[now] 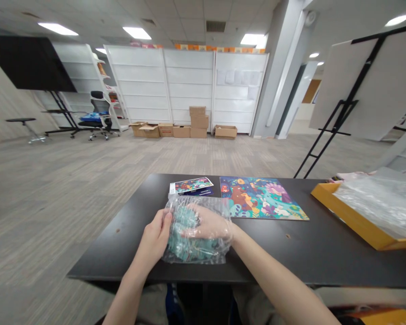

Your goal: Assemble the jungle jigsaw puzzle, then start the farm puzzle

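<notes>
A clear plastic bag [219,207] full of teal puzzle pieces [186,246] lies at the front of the black table. My left hand [157,237] grips the bag's left edge, its thumb pressed against the plastic. Through the bag's right side, my right hand [206,222] reaches in among the pieces; its thumb and fingers curve round some of them, with the fingertips partly hidden. Just behind the bag lies a small printed picture card [192,184] over a dark blue leaflet [203,192]. To the right is a colourful animal picture board [260,198], lying flat.
On the right of the black table [128,239] stands a yellow box lid [353,219] with clear plastic wrapping [382,203] in it. Farther off are cardboard boxes [199,122], white shelving [189,81], an office chair [99,113] and a black easel stand [341,113].
</notes>
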A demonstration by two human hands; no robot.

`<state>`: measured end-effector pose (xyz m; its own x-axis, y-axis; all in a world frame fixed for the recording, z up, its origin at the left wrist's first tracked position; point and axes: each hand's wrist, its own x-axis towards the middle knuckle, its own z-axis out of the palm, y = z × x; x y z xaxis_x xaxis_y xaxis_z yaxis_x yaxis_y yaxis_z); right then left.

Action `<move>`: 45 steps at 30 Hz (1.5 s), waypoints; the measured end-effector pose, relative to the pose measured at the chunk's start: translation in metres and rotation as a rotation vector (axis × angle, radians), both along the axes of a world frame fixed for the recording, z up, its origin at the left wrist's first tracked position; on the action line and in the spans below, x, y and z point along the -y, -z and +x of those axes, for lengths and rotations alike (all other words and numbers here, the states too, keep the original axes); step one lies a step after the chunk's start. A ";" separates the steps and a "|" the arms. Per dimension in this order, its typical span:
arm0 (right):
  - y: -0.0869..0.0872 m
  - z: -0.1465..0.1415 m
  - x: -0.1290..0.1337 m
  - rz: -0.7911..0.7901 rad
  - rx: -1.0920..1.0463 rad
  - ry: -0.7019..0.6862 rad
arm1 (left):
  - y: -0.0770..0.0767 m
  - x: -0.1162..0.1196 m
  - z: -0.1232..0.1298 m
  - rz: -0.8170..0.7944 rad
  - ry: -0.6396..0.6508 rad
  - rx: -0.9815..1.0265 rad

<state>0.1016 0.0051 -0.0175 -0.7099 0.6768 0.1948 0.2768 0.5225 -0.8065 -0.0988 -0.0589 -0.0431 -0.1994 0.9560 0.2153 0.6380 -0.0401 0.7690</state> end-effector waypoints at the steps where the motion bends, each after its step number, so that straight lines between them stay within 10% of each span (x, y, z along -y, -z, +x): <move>1: 0.001 0.004 -0.002 0.004 0.003 0.009 | 0.001 -0.001 -0.002 -0.007 -0.011 -0.012; 23: -0.020 0.152 0.016 -0.149 0.088 0.378 | 0.007 -0.003 -0.034 -0.035 -0.077 -0.168; 31: -0.001 0.215 -0.005 -0.078 0.204 0.566 | 0.000 -0.002 -0.034 -0.043 -0.096 -0.159; 45: 0.013 0.215 0.005 0.187 0.322 0.618 | 0.002 -0.001 -0.037 -0.043 -0.091 -0.147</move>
<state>0.3165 -0.0001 -0.0301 -0.2499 0.9489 0.1926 0.7752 0.3152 -0.5474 -0.1362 -0.0581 -0.0450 -0.2555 0.9443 0.2075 0.7429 0.0544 0.6672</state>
